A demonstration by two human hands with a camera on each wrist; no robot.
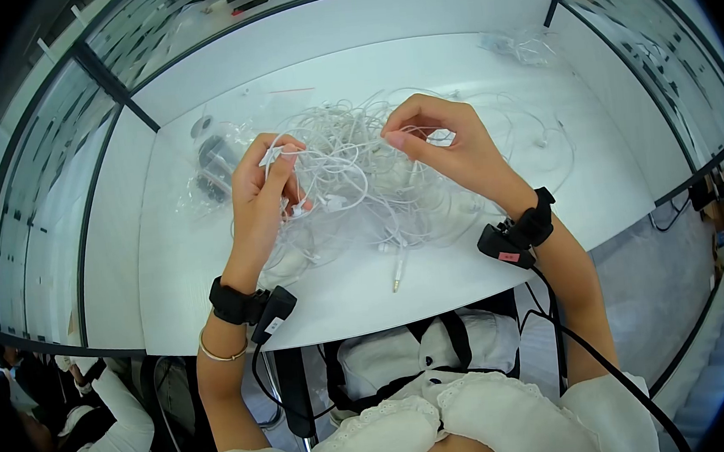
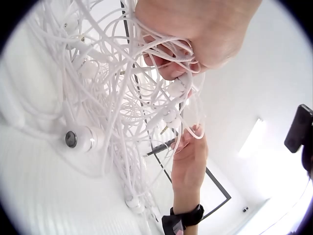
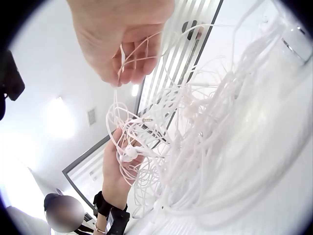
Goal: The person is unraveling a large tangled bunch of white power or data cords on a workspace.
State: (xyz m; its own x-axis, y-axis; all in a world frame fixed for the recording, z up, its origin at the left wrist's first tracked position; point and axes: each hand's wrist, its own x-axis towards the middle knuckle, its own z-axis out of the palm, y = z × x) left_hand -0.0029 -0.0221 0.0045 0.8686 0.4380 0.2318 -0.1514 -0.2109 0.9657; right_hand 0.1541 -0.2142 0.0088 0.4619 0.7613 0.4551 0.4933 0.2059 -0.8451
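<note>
A tangled heap of white earphones (image 1: pixel 348 155) spreads over the desk between both hands. My left hand (image 1: pixel 259 187) grips a bunch of their looped cables at the heap's left side, with earbuds and a plug hanging close to its fingers. On the right, raised over the heap, my right hand (image 1: pixel 473 149) pinches a thin white cable between thumb and fingertips; the strand runs toward the left hand in the right wrist view. One earbud (image 2: pixel 88 139) lies low in the left wrist view. A jack plug (image 1: pixel 397 276) points toward the desk's front edge.
Clear plastic packaging with dark round items (image 1: pixel 214 165) lies on the left of the white desk (image 1: pixel 189 299). A crumpled clear bag (image 1: pixel 526 47) sits at the back right. Low partition panels (image 1: pixel 106 220) enclose the back and sides. Another person (image 1: pixel 110 424) is at lower left.
</note>
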